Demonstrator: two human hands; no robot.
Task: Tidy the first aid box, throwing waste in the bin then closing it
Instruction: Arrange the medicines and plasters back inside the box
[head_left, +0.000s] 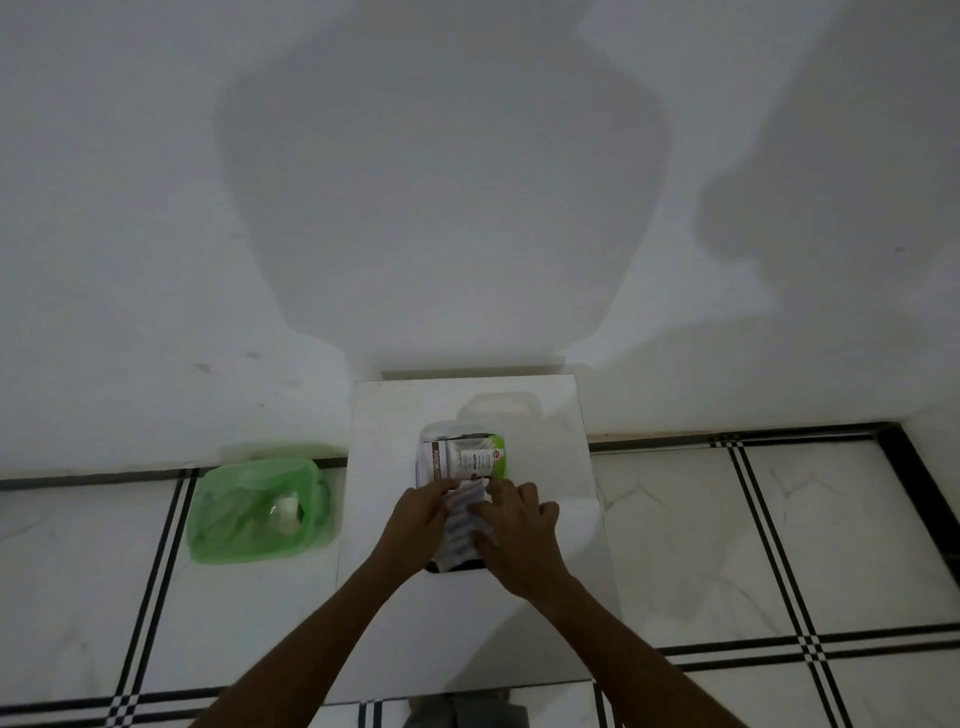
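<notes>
The first aid box (451, 567), a small dark tray, sits on a white table (545, 597) against the wall. Its clear lid (501, 408) lies open behind it. Inside are a brown-and-white carton (436, 460), a white bottle with a red label (480, 460) and something green (500, 454). A white striped packet (461, 525) lies over the box's near half. My left hand (415, 525) and my right hand (514, 535) both grip this packet from its two sides.
A bin lined with a green plastic bag (260, 512) stands on the floor left of the table, with some waste inside. White floor tiles with black stripes (779, 545) surround the table. A white wall rises behind.
</notes>
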